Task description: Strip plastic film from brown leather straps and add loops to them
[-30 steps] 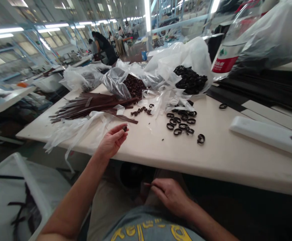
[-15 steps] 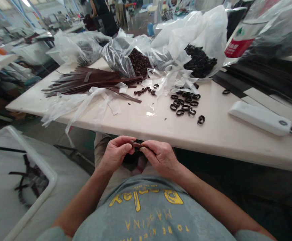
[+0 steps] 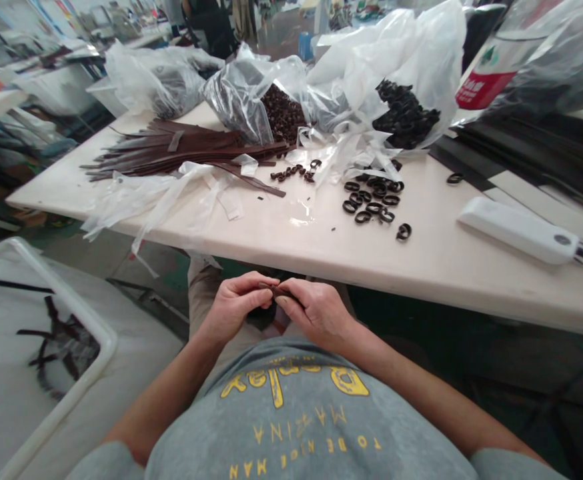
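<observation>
Just off the table's front edge, over my lap, my left hand [image 3: 239, 303] and my right hand [image 3: 316, 310] meet fingertip to fingertip. Both pinch one short brown strip [image 3: 275, 291], mostly covered by the fingers. On the table lie a bundle of long brown strips [image 3: 171, 152], small brown loops [image 3: 291, 173] in a loose row, and a group of larger black loops [image 3: 371, 203]. A plastic bag of brown loops [image 3: 284, 113] and a bag of black loops [image 3: 406, 117] stand open behind them.
A white handheld device [image 3: 519, 230] with a cord lies at the right of the white table [image 3: 291, 243]. Black strips [image 3: 536, 150] and a red-labelled bottle [image 3: 486, 83] are behind it. At lower left stands a white bin [image 3: 106, 340] with dark strips inside.
My hands have drawn closer together, and less of the brown strip shows between the fingers. The camera view has shifted slightly; the things on the table have stayed put.
</observation>
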Available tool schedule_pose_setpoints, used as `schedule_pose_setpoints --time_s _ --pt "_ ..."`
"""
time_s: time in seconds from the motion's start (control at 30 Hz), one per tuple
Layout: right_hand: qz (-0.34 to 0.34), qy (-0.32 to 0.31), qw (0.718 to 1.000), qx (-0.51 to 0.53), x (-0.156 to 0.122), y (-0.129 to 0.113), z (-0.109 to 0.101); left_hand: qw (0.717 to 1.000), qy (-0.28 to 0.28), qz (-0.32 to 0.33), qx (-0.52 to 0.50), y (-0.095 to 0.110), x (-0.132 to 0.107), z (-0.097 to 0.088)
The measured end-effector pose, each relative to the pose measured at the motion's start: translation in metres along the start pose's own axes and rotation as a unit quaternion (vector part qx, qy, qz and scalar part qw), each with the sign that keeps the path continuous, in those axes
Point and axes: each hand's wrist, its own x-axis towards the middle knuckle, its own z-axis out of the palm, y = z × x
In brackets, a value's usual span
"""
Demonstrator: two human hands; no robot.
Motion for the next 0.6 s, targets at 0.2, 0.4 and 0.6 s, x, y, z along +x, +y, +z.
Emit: schedule_pose_setpoints --time_s 0.2,0.4,0.6 --pt "0.006 -0.018 0.999 -0.044 -0.009 0.005 0.007 0.998 0.026 0.016 0.052 0.002 -0.007 -0.013" --pt "0.009 -0.06 0.992 -0.107 -0.01 0.01 0.016 0.998 0.015 0.017 0.059 0.0 -0.009 -0.015" --pt "-0.009 -0.085 0.992 -0.095 -0.003 0.004 0.018 0.998 -0.013 -0.011 0.064 -0.003 -0.011 -0.003"
